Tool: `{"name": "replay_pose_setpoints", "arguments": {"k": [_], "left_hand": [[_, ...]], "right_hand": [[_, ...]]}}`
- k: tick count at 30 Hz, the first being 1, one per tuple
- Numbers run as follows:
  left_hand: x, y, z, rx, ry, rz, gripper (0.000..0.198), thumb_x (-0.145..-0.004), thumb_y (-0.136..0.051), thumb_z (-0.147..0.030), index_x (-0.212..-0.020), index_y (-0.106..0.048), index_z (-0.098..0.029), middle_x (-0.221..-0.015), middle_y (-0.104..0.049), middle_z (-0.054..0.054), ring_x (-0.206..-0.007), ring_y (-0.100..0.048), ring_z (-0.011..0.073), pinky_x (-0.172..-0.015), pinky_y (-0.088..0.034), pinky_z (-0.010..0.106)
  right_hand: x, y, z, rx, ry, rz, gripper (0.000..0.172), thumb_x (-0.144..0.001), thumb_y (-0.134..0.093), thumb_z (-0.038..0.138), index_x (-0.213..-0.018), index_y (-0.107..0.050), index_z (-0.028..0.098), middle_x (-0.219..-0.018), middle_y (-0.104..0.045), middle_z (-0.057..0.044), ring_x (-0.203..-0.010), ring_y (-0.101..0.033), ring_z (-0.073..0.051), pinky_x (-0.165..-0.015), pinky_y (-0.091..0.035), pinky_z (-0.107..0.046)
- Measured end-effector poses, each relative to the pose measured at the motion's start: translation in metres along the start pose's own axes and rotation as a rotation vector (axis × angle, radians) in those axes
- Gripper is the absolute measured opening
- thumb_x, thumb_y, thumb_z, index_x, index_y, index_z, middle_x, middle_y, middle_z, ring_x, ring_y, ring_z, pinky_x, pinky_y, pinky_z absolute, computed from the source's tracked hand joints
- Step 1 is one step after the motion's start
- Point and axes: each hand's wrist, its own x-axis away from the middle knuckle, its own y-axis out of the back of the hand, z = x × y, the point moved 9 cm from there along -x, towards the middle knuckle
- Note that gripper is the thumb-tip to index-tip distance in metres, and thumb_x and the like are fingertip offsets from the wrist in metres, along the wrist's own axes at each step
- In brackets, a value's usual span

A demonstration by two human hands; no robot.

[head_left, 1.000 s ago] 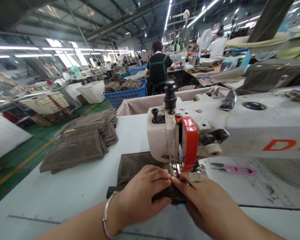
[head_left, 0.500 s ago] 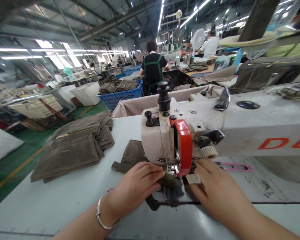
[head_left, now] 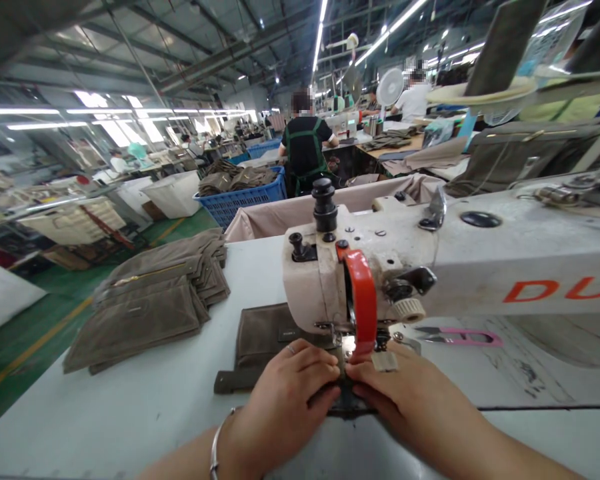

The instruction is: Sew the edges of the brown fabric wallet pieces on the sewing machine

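Observation:
A white sewing machine (head_left: pixel 460 253) with a red guard (head_left: pixel 363 303) stands over the work. Under its head lies a dark brown fabric panel (head_left: pixel 260 333) with a small label, and a narrow brown strip (head_left: pixel 235 382) sticks out on the left along its near edge. My left hand (head_left: pixel 295 400), closed, grips the strip's end just left of the needle area. Right of the needle, my right hand (head_left: pixel 415 393) has its thumb and forefinger pinched on the work's near edge. The fingertips of both hands almost meet; the fabric between them is partly hidden.
Pink-handled thread snips (head_left: pixel 480 337) lie under the machine arm. A stack of brown fabric pieces (head_left: pixel 145 313) sits on the table at left. Beyond are a pink cloth-lined bin (head_left: pixel 260 223), a blue crate (head_left: pixel 245 200) and a seated co-worker (head_left: pixel 305 143).
Both hands have come closer together in front of the needle, the right moving left and toward me. The panel and strip have shifted nearer, exposing more of the panel and its label.

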Motion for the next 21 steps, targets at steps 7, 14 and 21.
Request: {"name": "replay_pose_setpoints", "arguments": {"k": [7,14,21], "left_hand": [[-0.006,0.001,0.008,0.035,0.024,-0.032,0.012,-0.092,-0.056,-0.019,-0.097,-0.066,-0.021,-0.098,-0.071,-0.001,-0.089,-0.064,0.0152,-0.087,-0.051,0.03],[-0.018,-0.001,0.019,-0.004,0.067,-0.041,0.012,-0.087,-0.061,-0.016,-0.092,-0.068,-0.023,-0.093,-0.071,-0.001,-0.091,-0.064,0.0171,-0.09,-0.05,0.033],[-0.019,-0.004,0.032,0.012,0.134,-0.029,0.013,-0.085,-0.063,-0.015,-0.092,-0.069,-0.024,-0.095,-0.071,-0.002,-0.093,-0.063,0.0185,-0.093,-0.048,0.034]], "right_hand": [[-0.002,0.01,0.002,0.011,0.039,-0.097,0.025,-0.089,-0.049,0.011,-0.103,-0.066,0.024,-0.094,-0.068,-0.004,-0.084,-0.062,-0.019,-0.073,-0.053,-0.032],[-0.009,0.008,-0.006,0.128,0.021,-0.135,0.024,-0.088,-0.048,0.009,-0.1,-0.067,0.019,-0.095,-0.069,-0.008,-0.086,-0.062,-0.022,-0.077,-0.054,-0.037],[-0.006,-0.001,-0.013,0.18,0.01,-0.117,0.02,-0.086,-0.054,0.009,-0.094,-0.069,0.02,-0.091,-0.068,-0.007,-0.082,-0.06,-0.024,-0.072,-0.053,-0.038]]}}
